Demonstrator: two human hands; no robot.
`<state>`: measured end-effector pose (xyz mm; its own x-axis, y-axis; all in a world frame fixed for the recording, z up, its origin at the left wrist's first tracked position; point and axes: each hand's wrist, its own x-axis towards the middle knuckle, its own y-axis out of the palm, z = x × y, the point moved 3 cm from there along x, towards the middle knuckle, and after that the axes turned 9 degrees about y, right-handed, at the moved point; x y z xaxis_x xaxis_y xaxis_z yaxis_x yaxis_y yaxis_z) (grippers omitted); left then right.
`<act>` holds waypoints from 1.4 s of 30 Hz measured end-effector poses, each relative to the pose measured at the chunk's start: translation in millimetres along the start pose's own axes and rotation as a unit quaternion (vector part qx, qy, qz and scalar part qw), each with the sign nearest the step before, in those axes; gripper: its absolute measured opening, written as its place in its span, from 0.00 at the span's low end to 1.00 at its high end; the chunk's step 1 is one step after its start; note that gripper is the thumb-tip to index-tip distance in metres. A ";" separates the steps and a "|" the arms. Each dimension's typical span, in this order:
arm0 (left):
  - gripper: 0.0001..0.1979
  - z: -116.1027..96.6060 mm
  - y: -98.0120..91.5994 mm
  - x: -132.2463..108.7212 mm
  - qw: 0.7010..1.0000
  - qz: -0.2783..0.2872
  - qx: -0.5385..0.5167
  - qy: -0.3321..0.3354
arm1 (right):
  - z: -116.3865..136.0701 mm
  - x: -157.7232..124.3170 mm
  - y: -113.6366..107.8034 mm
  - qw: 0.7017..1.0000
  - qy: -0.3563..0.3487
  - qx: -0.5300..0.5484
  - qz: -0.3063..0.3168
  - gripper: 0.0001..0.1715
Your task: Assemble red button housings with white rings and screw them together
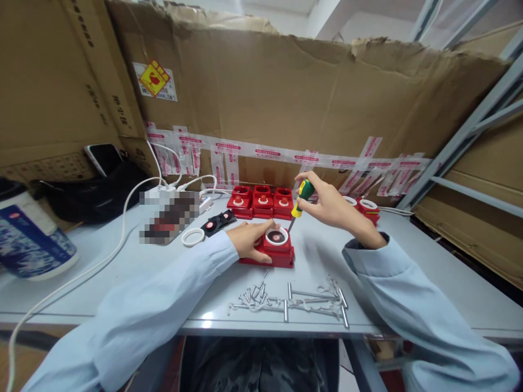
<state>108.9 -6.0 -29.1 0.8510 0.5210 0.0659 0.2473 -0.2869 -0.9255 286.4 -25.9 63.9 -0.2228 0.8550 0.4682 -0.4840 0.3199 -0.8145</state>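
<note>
My right hand (322,202) is wrapped round the green and yellow handle of a screwdriver (301,200). The shaft slants down, and its tip is at the right back edge of a red housing (281,256). That housing lies on the table with a white ring (277,236) around a dark disc on its top. My left hand (251,239) grips the housing's left side, fingers over the top and thumb toward the front. Close in front lie several loose screws (255,295) and metal T-shaped rods (316,298) with thin whitish strands.
Three more red housings (262,201) stand behind, and others with white rings (369,204) sit at right. To the left are a loose white ring (193,237), black parts (218,222), a power strip with cables, a phone (103,159) and a large cup (35,234). Cardboard (286,98) walls the back.
</note>
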 end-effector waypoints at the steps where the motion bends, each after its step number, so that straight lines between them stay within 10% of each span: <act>1: 0.37 0.0 -0.1 0.0 1.000 -0.004 0.001 -0.002 | -0.7 0.1 -2.1 0.999 -0.016 0.023 0.026 0.18; 9: 0.38 0.9 0.1 1.1 1.000 -0.001 -0.007 0.010 | 4.0 0.8 10.7 0.992 0.056 -0.040 -0.104 0.15; 19: 0.37 1.6 0.3 0.8 1.000 -0.010 -0.009 0.012 | 9.5 -6.5 -0.1 0.978 -0.091 0.141 0.126 0.23; 27: 0.37 1.0 0.7 1.4 1.000 -0.003 -0.015 0.022 | 2.7 -4.1 12.2 0.997 0.026 -0.050 -0.061 0.20; 34: 0.37 1.0 -0.7 0.8 1.000 -0.003 -0.005 0.004 | 4.1 -3.8 -1.3 0.991 -0.053 0.081 0.094 0.20; 42: 0.38 4.8 1.5 1.9 0.999 -0.009 -0.020 0.024 | 5.0 -1.6 7.2 0.999 0.015 0.008 -0.050 0.12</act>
<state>108.7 -1.7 -32.1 0.8669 0.4880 0.1014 0.2808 -0.3099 -0.9084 279.1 -27.0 59.0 -0.1474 0.8315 0.5355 -0.5164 0.3971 -0.7587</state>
